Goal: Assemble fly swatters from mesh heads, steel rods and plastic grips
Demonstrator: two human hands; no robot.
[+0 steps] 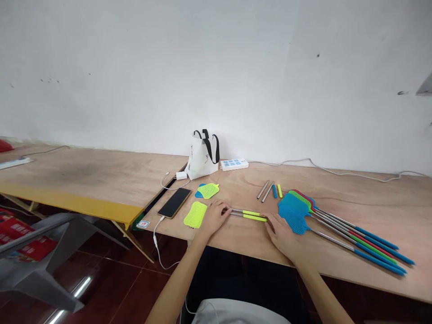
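Two metal swatter handles with yellow grips point(251, 216) lie side by side on the wooden table in front of me. The fingers of my left hand point(216, 218) are curled over their bare metal ends, hiding the tips. My right hand point(279, 234) rests on the table with its fingers stretched out, the fingertips touching the far ends of the yellow grips. Beside my left hand lies a yellow mesh swatter head point(195, 214). Behind it another yellow swatter head point(209, 191) overlaps a blue swatter head point(199, 194).
Several whole fly swatters point(351, 238) lie fanned out at right. Short metal tubes point(268, 192), a blue grip point(274, 191) and a yellow grip point(280, 191) lie behind my hands. At left are a phone point(174, 203) on a cable, a white bag point(201, 157) and a power strip point(234, 164).
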